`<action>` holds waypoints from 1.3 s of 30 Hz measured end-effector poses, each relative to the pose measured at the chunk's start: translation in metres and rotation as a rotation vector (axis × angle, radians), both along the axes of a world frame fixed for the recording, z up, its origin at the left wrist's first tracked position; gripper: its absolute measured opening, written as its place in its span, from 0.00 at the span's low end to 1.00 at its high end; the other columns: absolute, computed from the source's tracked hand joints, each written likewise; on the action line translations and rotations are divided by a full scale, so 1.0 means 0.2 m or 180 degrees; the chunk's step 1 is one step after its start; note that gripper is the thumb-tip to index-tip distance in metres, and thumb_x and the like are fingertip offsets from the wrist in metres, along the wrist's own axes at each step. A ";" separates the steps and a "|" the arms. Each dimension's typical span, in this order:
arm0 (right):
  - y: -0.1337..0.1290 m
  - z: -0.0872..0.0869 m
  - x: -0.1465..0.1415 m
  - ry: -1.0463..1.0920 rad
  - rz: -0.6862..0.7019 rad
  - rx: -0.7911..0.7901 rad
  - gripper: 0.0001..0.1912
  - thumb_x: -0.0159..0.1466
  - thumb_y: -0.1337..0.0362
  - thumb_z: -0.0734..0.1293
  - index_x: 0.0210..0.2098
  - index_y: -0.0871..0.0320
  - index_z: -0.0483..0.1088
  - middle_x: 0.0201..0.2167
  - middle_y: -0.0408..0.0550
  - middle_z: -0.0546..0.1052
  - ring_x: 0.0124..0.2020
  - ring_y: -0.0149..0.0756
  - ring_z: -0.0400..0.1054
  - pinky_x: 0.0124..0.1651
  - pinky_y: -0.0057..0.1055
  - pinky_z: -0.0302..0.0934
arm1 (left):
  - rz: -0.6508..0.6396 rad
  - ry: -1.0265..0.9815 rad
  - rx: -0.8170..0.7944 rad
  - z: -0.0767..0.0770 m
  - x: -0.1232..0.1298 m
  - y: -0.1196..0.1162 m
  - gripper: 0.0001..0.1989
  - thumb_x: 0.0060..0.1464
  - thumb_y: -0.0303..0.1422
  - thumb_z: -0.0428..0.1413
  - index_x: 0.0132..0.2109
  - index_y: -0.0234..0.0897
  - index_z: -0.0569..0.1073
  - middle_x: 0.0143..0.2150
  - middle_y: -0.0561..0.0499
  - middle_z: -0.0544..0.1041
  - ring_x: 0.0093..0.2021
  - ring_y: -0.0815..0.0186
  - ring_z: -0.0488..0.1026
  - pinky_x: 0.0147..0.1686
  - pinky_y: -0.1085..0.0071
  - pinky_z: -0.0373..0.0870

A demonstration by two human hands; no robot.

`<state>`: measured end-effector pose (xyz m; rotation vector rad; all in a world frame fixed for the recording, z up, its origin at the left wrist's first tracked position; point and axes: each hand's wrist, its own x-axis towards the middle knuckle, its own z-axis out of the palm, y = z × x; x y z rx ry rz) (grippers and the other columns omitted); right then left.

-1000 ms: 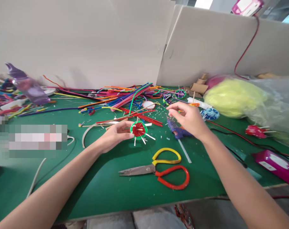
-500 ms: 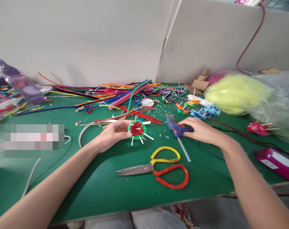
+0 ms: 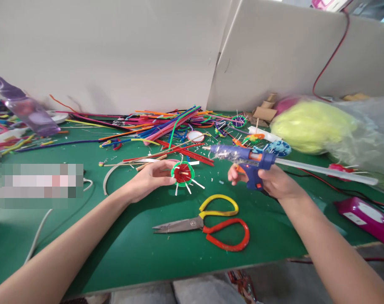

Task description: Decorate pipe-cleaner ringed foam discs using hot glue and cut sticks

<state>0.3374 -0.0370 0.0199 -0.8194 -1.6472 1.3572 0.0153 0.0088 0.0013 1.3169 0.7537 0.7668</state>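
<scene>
Between the thumb and fingers of my left hand (image 3: 150, 179) is a small round craft piece (image 3: 181, 176), red in the middle with a green rim and white strips sticking out around it. My right hand (image 3: 274, 179) grips the handle of a blue glue gun (image 3: 253, 162), raised above the table. Its nozzle points left toward the craft piece, apart from it, and a long clear glue stick (image 3: 331, 169) juts out of its back. Below both hands lie scissors (image 3: 193, 223) with one yellow and one red handle loop.
Colourful pipe cleaners (image 3: 172, 124) are heaped along the back. A purple bottle (image 3: 30, 112) leans at the far left. Bagged yellow material (image 3: 309, 124) and a magenta power strip (image 3: 366, 219) lie at right. Blue spotted pieces (image 3: 279, 148) sit behind the glue gun.
My right hand has lifted the glue gun off the table and turned it level, nozzle to the left. My left hand keeps the craft piece in nearly the same place.
</scene>
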 end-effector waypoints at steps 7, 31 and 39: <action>-0.02 -0.04 -0.03 -0.0051 0.0400 -0.0156 0.24 0.55 0.42 0.68 0.37 0.57 0.72 0.26 0.48 0.69 0.28 0.37 0.64 0.30 0.34 0.61 | 0.0022 0.0075 0.0056 -0.01 0.00 0.00 0.19 0.41 0.32 0.68 0.44 0.39 0.77 0.57 0.46 0.73 0.54 0.56 0.71 0.53 0.61 0.67; -0.03 -0.04 -0.04 -0.0159 0.0327 -0.0490 0.21 0.53 0.46 0.71 0.33 0.57 0.71 0.25 0.47 0.70 0.27 0.36 0.63 0.30 0.33 0.55 | -0.0069 0.0071 0.0118 -0.01 0.00 0.00 0.20 0.42 0.32 0.68 0.45 0.41 0.78 0.48 0.47 0.78 0.50 0.57 0.74 0.52 0.61 0.68; -0.02 -0.06 -0.03 -0.0200 0.0297 -0.0540 0.21 0.53 0.45 0.71 0.35 0.56 0.72 0.25 0.47 0.71 0.27 0.36 0.62 0.30 0.34 0.54 | -0.0106 0.0092 0.0185 0.00 0.00 0.00 0.19 0.43 0.32 0.67 0.46 0.41 0.78 0.52 0.47 0.77 0.52 0.57 0.73 0.54 0.60 0.67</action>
